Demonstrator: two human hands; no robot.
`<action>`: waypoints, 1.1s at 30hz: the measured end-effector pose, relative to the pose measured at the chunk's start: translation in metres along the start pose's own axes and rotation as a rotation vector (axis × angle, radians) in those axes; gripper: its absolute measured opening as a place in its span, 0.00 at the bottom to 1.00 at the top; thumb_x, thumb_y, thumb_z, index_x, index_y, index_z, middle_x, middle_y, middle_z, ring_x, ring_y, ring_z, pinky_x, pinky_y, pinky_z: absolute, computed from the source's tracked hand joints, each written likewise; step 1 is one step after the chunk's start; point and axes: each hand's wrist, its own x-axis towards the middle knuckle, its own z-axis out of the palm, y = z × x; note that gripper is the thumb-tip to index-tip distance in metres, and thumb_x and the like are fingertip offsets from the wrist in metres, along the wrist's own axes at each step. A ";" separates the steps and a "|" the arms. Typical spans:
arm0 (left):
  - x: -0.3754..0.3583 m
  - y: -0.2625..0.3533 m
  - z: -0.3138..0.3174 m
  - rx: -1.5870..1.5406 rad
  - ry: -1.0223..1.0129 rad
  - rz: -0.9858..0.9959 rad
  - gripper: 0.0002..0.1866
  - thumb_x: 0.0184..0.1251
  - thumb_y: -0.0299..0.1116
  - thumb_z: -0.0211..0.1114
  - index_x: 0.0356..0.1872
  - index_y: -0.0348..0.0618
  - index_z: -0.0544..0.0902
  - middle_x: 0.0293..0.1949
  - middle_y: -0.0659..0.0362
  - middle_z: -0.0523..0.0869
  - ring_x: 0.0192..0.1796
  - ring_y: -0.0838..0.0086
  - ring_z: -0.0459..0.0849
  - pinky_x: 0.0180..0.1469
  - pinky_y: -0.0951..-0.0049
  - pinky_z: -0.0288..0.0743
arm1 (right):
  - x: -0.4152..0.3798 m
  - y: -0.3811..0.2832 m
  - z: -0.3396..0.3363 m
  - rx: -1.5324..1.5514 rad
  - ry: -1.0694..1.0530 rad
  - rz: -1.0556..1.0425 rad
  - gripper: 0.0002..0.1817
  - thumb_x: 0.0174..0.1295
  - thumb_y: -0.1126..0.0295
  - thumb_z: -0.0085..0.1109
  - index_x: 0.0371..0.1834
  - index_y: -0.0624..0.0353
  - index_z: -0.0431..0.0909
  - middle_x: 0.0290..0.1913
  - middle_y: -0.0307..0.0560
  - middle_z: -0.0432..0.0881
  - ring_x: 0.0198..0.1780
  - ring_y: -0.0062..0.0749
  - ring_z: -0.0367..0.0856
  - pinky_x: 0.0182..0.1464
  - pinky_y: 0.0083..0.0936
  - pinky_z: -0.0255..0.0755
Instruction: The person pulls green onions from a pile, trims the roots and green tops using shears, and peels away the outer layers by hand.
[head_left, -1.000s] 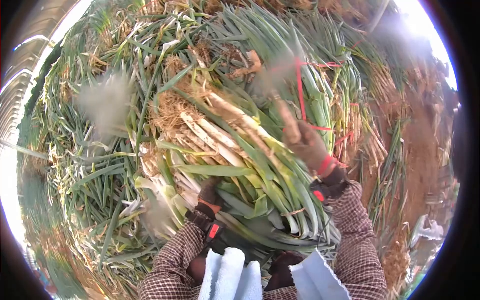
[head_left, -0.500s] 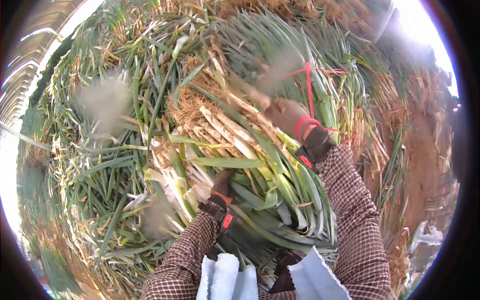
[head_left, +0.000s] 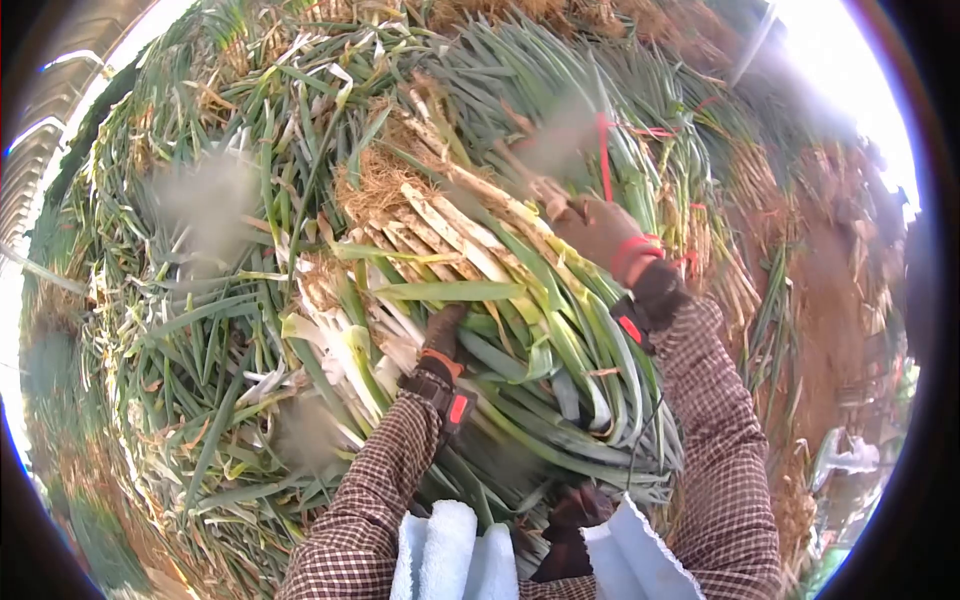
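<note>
A loose bunch of long green onions lies in front of me, its brown roots towards the upper left and its leaves bending down to the right. My left hand, in a dark glove, is closed around the near side of the bunch, with some fingers hidden among the stalks. Above the bunch's far side is my gloved right hand. Its fingers are closed on a thin, pale brown green onion stalk, which points up and left and is partly blurred.
Loose green onions are heaped on the left. Behind my right hand lies a bundle tied with red string. Bare brown soil and a crumpled white plastic piece are on the right. Light blue cloth hangs at my chest.
My right hand has moved slightly right and down with the stalk, away from the bunch's roots. My left hand stays at the near side, slightly higher in view.
</note>
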 end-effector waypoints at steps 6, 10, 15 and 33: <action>-0.006 0.013 0.010 0.057 0.048 -0.045 0.18 0.68 0.40 0.66 0.55 0.44 0.81 0.50 0.53 0.86 0.50 0.56 0.85 0.53 0.48 0.81 | -0.070 0.016 -0.013 0.297 -0.182 0.024 0.23 0.69 0.48 0.58 0.39 0.61 0.84 0.24 0.40 0.78 0.29 0.19 0.75 0.33 0.26 0.71; -0.003 0.005 -0.011 0.172 -0.115 0.283 0.17 0.62 0.33 0.68 0.51 0.38 0.84 0.42 0.56 0.87 0.41 0.68 0.84 0.44 0.64 0.81 | -0.144 0.050 -0.028 0.281 -0.159 0.085 0.20 0.70 0.52 0.58 0.40 0.60 0.84 0.27 0.33 0.79 0.29 0.16 0.72 0.33 0.24 0.70; -0.040 0.016 0.065 0.167 -0.171 0.198 0.19 0.64 0.29 0.67 0.54 0.36 0.78 0.45 0.58 0.84 0.45 0.70 0.82 0.52 0.71 0.76 | -0.162 0.097 0.005 0.531 0.125 0.079 0.17 0.67 0.54 0.61 0.41 0.58 0.81 0.31 0.49 0.85 0.32 0.35 0.84 0.35 0.34 0.74; -0.089 -0.016 0.028 0.793 0.221 0.241 0.30 0.63 0.28 0.69 0.64 0.28 0.70 0.51 0.50 0.82 0.46 0.65 0.86 0.47 0.68 0.85 | -0.265 0.092 -0.012 0.853 -0.072 0.706 0.15 0.68 0.60 0.63 0.44 0.63 0.80 0.30 0.31 0.81 0.30 0.20 0.78 0.30 0.23 0.70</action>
